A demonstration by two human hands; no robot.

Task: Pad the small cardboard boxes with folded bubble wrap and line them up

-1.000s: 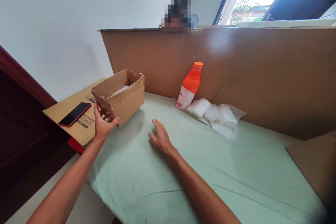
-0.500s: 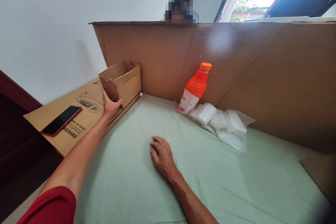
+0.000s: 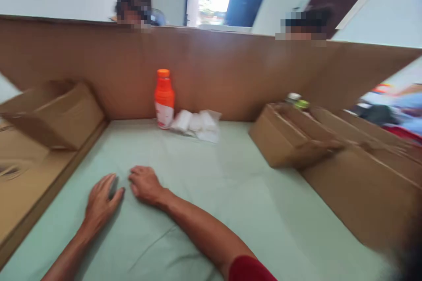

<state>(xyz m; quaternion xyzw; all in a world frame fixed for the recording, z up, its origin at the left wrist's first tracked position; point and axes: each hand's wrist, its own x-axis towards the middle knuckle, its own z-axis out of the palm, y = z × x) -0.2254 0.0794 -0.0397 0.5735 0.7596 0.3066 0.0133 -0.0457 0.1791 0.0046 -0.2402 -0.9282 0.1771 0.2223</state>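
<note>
Small box: an open cardboard box point(image 3: 62, 116) sits at the left of the frame, on a flat sheet of cardboard point(image 3: 23, 180) just beside the green cloth. Its opening faces away from you, so you cannot tell what is in it. Neither of your hands touches it.
Right boxes: a brown carton point(image 3: 283, 140) lies at centre right, leaning on a bigger carton point(image 3: 362, 184) that runs toward the lower right. Something small and green-and-white point(image 3: 296, 100) shows just behind them, too blurred to name.
Bottle: an orange bottle point(image 3: 164, 99) with an orange cap and a white label stands upright at upper centre, against the cardboard wall.
Bags: a small heap of clear plastic bags point(image 3: 198, 122) lies just right of the bottle, touching or nearly touching it.
Left hand: your left hand point(image 3: 100, 202) rests palm down on the cloth at lower left, fingers loosely spread, released and grasping nothing.
Right hand: your right hand point(image 3: 145, 184) lies just beside it, knuckles up, fingers curled lightly onto the cloth, grasping nothing. Its forearm crosses from the lower middle, with a red sleeve point(image 3: 250, 270) at the bottom edge.
Surface: a pale green cloth point(image 3: 214, 184) covers the bench, with a few creases.
Room: a tall cardboard wall point(image 3: 231, 70) stands along the far edge. Two people show only as heads above it, at upper left and upper right. Behind them are white walls and a bright opening with a blue panel. The whole view is motion-blurred.
</note>
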